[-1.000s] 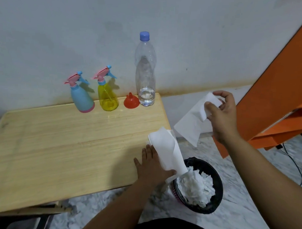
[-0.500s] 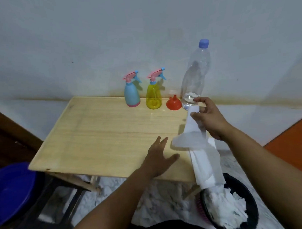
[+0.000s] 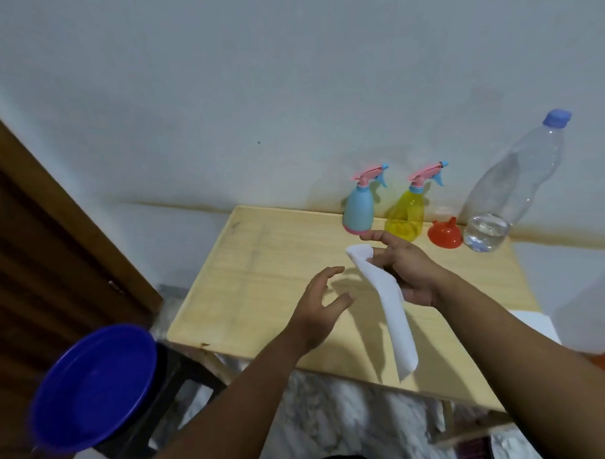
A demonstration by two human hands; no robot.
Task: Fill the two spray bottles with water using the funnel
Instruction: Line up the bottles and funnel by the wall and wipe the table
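Right hand [image 3: 410, 272] grips a white tissue [image 3: 389, 305] before the spray bottles; left hand [image 3: 319, 309] hovers, fingers spread, blue basin [image 3: 94, 384] nearby.

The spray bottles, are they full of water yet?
Looks done: blue spray bottle and yellow spray bottle are capped, funnel set aside, water bottle nearly empty. Now, the right hand holds a tissue. Only wiping seems left.

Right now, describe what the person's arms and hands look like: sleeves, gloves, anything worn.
Both forearms are bare as far as the frame shows: no sleeves in view. The left hand and right hand wear no gloves. No watch, bracelet or ring is visible on wrists or fingers.
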